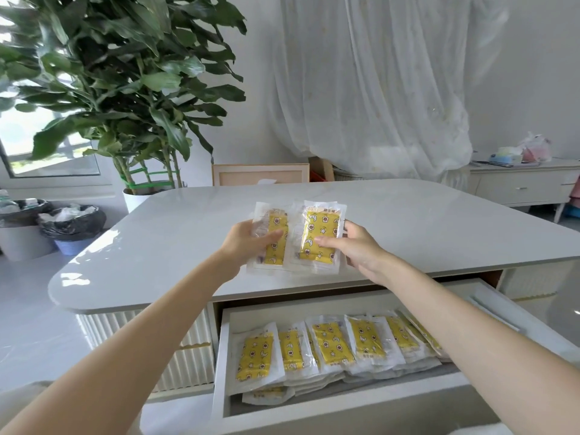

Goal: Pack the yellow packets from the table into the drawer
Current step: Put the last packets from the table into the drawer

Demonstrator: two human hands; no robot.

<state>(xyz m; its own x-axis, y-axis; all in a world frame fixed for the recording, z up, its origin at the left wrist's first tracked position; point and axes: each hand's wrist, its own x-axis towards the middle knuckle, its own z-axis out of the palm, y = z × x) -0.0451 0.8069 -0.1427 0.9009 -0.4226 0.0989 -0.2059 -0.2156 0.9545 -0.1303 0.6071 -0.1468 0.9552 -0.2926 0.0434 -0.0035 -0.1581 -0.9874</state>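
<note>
Two small stacks of yellow packets in clear wrappers lie side by side on the white table (408,221). My left hand (248,243) grips the left stack (276,243), thumb across its top. My right hand (354,246) grips the right stack (318,233), thumb on the yellow print and fingers round its right edge. Below the table's front edge the white drawer (314,419) stands pulled out. Several yellow packets (345,343) lie in it in an overlapping row.
A large potted plant (125,89) stands behind the table's left corner. Bins lined with black bags (72,224) sit on the floor at the left. A white sideboard (521,183) with clutter stands at the far right, and a sheer curtain (376,89) hangs behind.
</note>
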